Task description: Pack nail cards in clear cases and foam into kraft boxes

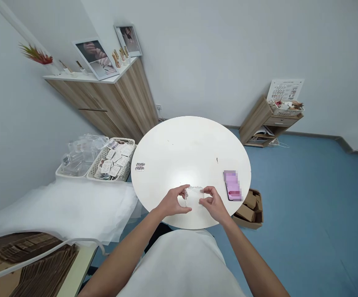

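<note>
My left hand [176,202] and my right hand [213,204] meet over the near edge of a round white table [191,152]. Both hands pinch a small clear plastic case [195,196] between thumb and fingers, one at each side. The case sits just above or on the tabletop; I cannot tell which. A phone with a pink screen [232,185] lies on the table right of my right hand. A small sheet of dark dots [139,166] lies at the table's left edge.
Left of the table, a surface under white cloth [67,210] carries a basket of small cards [113,161] and a basket of clear plastic cases [78,159]. A cardboard box [250,210] stands on the blue floor at the right. Wooden cabinets stand against the walls.
</note>
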`<state>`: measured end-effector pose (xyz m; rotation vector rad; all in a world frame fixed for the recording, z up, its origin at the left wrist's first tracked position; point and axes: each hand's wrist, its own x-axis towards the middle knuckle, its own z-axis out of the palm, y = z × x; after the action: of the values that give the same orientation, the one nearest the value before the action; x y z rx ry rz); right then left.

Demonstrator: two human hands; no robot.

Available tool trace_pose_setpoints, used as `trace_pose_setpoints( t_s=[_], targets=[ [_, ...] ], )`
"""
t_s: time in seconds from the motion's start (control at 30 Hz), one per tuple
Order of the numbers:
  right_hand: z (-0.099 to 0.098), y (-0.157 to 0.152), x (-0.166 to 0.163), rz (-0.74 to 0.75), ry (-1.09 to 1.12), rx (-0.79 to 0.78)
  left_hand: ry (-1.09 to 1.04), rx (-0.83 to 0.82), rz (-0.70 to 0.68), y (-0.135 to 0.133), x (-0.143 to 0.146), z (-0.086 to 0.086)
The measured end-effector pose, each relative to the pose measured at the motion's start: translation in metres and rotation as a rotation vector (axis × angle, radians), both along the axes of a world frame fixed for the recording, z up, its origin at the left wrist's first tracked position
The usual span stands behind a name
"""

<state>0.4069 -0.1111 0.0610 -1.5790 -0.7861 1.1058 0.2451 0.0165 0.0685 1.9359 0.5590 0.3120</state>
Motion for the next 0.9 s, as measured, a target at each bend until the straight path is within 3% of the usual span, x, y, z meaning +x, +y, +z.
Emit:
trace_pose_setpoints(
  t_s=[0.2, 0.3, 0.6, 0.9],
  targets=[
    [0.015, -0.003, 0.021, 0.363, -0.449, 0.095, 0.0, -0.074, 0.051, 0.0, 0.006, -0.001],
    [0.014, -0.001, 0.024, 0.436, -0.575, 0.11, 0.004, -0.112, 0.026, 0.0, 0.007, -0.001],
    [0.013, 0.004, 0.012, 0.348, -0.681, 0.188, 0.013, -0.209, -0.05, 0.009, -0.002, 0.0],
    [0.027, 0.001, 0.006, 0.278, -0.539, 0.148, -0.018, -0.212, -0.081, 0.009, -0.002, 0.0]
  ],
)
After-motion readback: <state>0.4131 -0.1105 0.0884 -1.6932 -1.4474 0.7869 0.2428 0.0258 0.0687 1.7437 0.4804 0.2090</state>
